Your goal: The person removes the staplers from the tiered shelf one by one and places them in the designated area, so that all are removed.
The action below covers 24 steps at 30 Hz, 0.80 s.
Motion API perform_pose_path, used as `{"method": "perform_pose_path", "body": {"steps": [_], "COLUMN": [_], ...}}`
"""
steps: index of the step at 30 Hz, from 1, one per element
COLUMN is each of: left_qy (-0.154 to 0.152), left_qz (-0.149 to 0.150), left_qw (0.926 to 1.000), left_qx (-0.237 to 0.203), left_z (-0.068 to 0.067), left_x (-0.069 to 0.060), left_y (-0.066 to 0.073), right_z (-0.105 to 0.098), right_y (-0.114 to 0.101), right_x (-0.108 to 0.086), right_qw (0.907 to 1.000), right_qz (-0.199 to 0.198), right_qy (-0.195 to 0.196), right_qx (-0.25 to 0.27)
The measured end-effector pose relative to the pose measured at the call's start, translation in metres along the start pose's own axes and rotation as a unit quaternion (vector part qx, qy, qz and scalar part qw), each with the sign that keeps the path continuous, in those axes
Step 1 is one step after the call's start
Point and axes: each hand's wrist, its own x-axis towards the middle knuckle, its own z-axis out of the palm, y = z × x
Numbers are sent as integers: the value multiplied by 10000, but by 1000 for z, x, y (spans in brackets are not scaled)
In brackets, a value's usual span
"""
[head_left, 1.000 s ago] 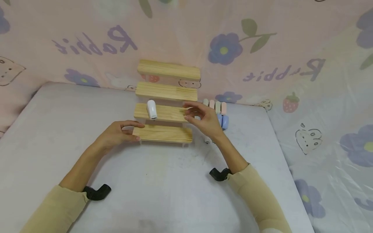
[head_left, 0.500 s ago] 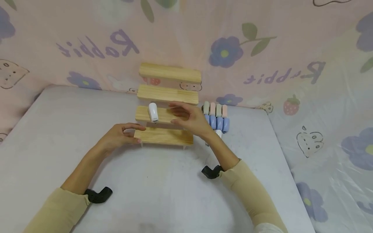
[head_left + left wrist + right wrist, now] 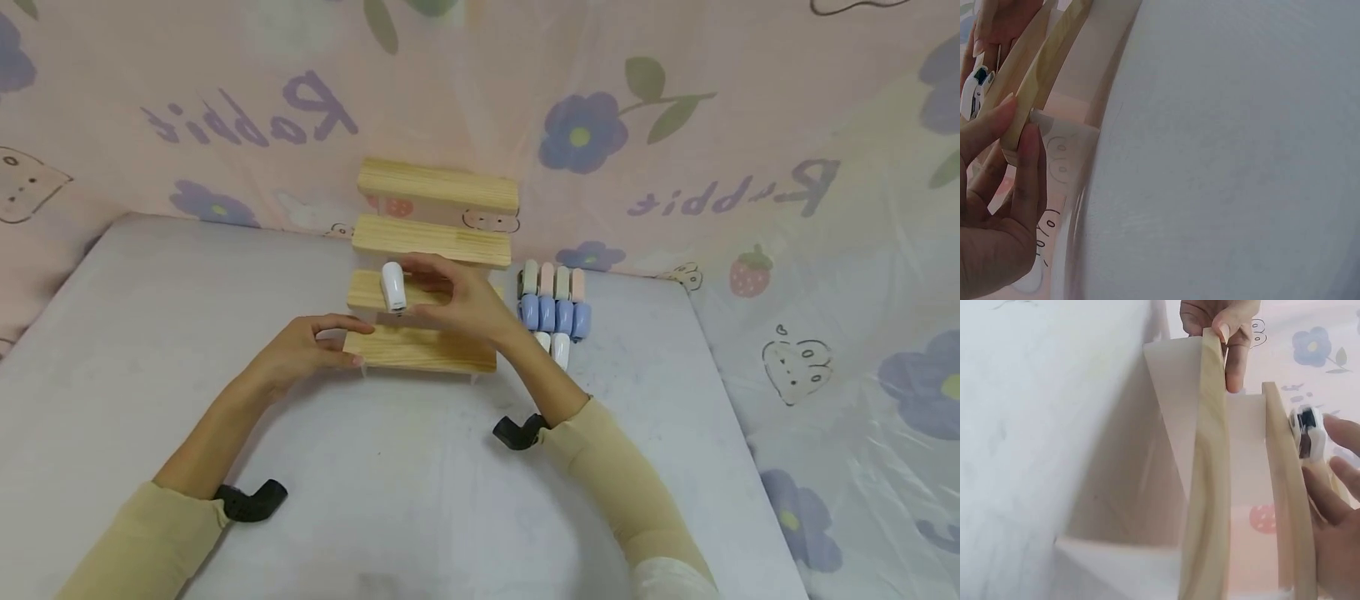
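Note:
A small white stapler (image 3: 393, 287) lies on the second board from the bottom of a stepped wooden display rack (image 3: 420, 348), near that board's left end. My left hand (image 3: 311, 343) pinches the left end of the lowest board between thumb and fingers, as the left wrist view (image 3: 1007, 206) confirms. Just right of the stapler is my right hand (image 3: 465, 304), fingers reaching toward it with a gap between thumb and forefinger. In the right wrist view the stapler (image 3: 1310, 432) sits close to the right fingertips; whether they touch it I cannot tell.
Right of the rack, rows of small staplers stand on the pale tabletop (image 3: 420, 483): green and pink at the back, blue staplers (image 3: 556, 315) in the middle, white staplers (image 3: 559, 350) in front. A patterned curtain (image 3: 465, 92) hangs close behind the rack.
My right hand has moved left along the second board, from its right end to beside the white stapler, uncovering the staplers at right. The left hand keeps its grip; the stapler stays put.

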Motion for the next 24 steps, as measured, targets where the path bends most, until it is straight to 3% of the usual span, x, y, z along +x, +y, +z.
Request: {"method": "perform_pose_path", "body": {"steps": [12, 18, 24], "left_qy": [-56, -50, -84], "left_qz": [37, 43, 47], "left_qw": [10000, 10000, 9999], "left_qx": [-22, -74, -58], "left_z": [-1, -1, -1], "left_x": [0, 0, -1], "left_y": [2, 1, 0], "right_z": [12, 14, 15], "right_y": [-6, -6, -3], "right_x": [11, 9, 3], "right_qw": [9925, 9939, 9954], "right_qz": [239, 365, 91], "right_qy": [-64, 91, 372], "right_qx": [-1197, -1035, -878]}}
